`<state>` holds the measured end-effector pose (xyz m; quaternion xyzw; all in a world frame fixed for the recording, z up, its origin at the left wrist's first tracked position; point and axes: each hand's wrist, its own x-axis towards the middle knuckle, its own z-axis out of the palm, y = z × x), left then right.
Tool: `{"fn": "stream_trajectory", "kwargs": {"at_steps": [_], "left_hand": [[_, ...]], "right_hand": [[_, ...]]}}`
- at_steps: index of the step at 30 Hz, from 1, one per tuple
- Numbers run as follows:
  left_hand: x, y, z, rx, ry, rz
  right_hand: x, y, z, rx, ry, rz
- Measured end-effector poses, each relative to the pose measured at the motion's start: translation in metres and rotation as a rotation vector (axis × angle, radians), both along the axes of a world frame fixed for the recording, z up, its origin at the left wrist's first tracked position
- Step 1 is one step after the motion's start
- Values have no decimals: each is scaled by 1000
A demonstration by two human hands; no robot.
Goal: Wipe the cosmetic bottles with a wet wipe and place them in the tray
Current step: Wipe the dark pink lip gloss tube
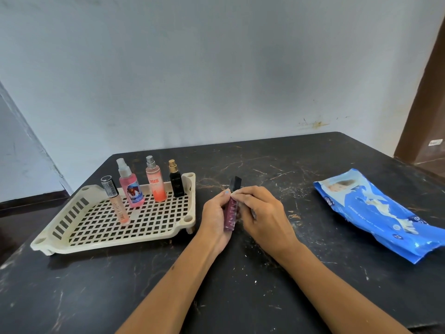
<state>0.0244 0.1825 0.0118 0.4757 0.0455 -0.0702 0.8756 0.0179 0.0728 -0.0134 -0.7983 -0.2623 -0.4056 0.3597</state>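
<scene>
Holding a dark-red lip gloss tube (230, 212) upright just above the black table (240, 297), the left hand (215, 216) curls round its lower body while the right hand (261, 214) closes its fingers against the upper part, seemingly mid-wipe, though any wet wipe there is hidden. By my reading this is the last bottle, and next it needs setting upright in the cream tray (72, 242) just to the left, where four bottles (154, 182) already stand along the far side. Farther right lies the blue wipes pack (380, 213), cut off at the edge.
</scene>
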Motion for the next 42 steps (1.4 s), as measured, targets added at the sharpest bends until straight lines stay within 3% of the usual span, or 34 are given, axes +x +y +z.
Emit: {"fn": "stream_trajectory", "kwargs": {"at_steps": [16,42], "left_hand": [[-1,-3,-1,87,-78,-25],[1,1,0,-48,-3,4]], "right_hand": [[0,0,2,-4,-16,-77],[-1,3,0,-53,-4,-36]]}}
